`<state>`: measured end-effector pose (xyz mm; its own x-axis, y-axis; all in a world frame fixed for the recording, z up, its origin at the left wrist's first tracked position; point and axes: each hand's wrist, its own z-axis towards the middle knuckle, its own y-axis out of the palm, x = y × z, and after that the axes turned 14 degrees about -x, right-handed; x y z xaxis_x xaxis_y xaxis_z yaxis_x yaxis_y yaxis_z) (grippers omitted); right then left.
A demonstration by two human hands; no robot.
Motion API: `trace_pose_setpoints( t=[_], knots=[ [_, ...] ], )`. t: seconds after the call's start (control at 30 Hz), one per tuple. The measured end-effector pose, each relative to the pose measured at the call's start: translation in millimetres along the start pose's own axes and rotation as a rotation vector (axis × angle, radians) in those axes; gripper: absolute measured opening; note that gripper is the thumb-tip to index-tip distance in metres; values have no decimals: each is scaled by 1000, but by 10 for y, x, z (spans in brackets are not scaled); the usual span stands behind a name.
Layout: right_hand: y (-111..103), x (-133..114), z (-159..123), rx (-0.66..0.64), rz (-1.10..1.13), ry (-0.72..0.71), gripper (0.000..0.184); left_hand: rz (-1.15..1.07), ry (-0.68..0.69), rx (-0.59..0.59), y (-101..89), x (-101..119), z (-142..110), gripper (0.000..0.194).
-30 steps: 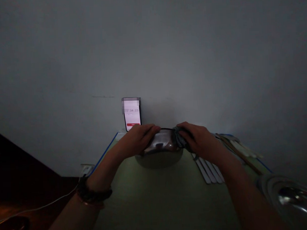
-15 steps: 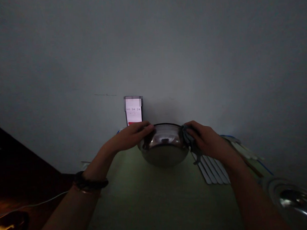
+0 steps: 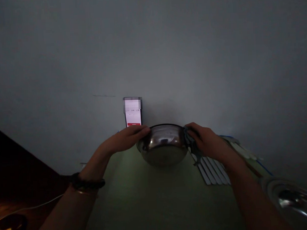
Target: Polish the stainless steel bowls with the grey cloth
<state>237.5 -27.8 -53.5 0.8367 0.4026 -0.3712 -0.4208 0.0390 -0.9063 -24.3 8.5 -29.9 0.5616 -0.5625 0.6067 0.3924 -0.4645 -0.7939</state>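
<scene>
A shiny metal bowl (image 3: 166,136) is held up over the pale green table, tilted on its side with its rim away from me. My left hand (image 3: 127,137) grips its left edge, thumb on the near side and the other fingers hidden behind. At the right edge, my right hand (image 3: 203,140) presses a dark grey-green cloth (image 3: 191,142) against the bowl, its fingers bent around the cloth. A corner of the cloth dangles below that hand. The inside of the bowl is not visible.
A lit phone (image 3: 133,112) showing a timer leans against the grey wall (image 3: 166,54). White strips (image 3: 212,171) lie under my right forearm on the table (image 3: 156,198). More shiny metal dishes (image 3: 289,197) stand at the lower right. A white cable (image 3: 43,202) runs at the left.
My left hand has slid slightly left and down along the bowl's edge. The bowl has barely shifted, and my right hand stays on the cloth at its right side.
</scene>
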Motion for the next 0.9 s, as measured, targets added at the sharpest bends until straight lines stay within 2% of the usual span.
trace_pose_setpoints(
  t=[0.07, 0.23, 0.4, 0.5, 0.57, 0.7, 0.8, 0.9],
  knots=[
    [26, -4, 14, 6, -10, 11, 23, 12, -1, 0, 11, -16, -1, 36],
    [51, -127, 44, -12, 26, -95, 21, 77, 46, 39, 51, 83, 21, 37],
    [22, -52, 0, -29, 46, -48, 21, -9, 18, 68, 21, 6, 6, 35],
    [30, -110, 14, 0, 38, -15, 21, -17, -9, 157, 23, 20, 20, 35],
    [29, -175, 31, 21, 47, -27, 20, 11, -9, 175, 26, 62, 28, 35],
    [-10, -130, 19, 24, 49, -60, 21, 0, -8, 72, 12, 60, 10, 37],
    [-19, 11, 0, 23, 17, -1, 21, -49, -41, -12, 20, -20, -7, 37],
    [21, 24, 24, 42, -3, 60, 22, -68, -24, -39, 50, -37, 0, 39]
  ],
)
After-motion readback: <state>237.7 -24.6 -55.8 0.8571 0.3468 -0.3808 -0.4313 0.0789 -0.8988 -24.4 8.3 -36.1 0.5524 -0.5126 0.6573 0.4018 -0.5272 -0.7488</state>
